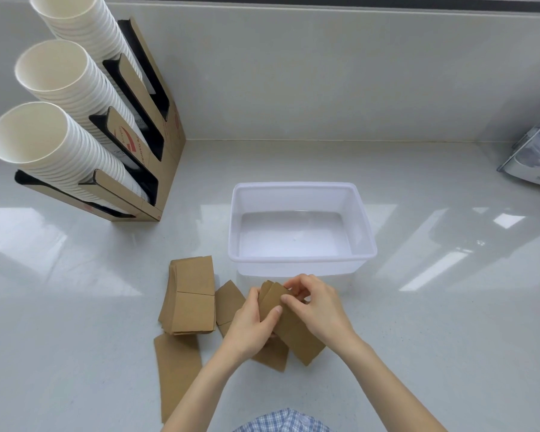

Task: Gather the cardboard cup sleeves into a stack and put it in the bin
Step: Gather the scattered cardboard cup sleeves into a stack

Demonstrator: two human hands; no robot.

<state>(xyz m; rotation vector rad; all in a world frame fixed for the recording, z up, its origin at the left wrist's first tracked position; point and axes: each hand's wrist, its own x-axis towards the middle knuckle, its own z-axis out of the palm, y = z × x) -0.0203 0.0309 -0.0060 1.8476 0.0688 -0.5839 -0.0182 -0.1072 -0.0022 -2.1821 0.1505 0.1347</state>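
Observation:
Flat brown cardboard cup sleeves lie on the pale counter in front of a translucent white bin (300,188), which holds nothing. A neat pile of sleeves (192,296) sits at the left, with a single sleeve (176,375) below it and another (228,299) beside it. My left hand (251,327) and my right hand (317,307) together grip a small bunch of sleeves (293,332), tilted, just in front of the bin's near wall. Another sleeve (273,358) lies partly under my left hand.
A cardboard rack (166,126) with three leaning stacks of white paper cups (56,151) stands at the back left against the wall. A clear plastic holder (536,157) sits at the right edge. A checked blue garment shows at the bottom.

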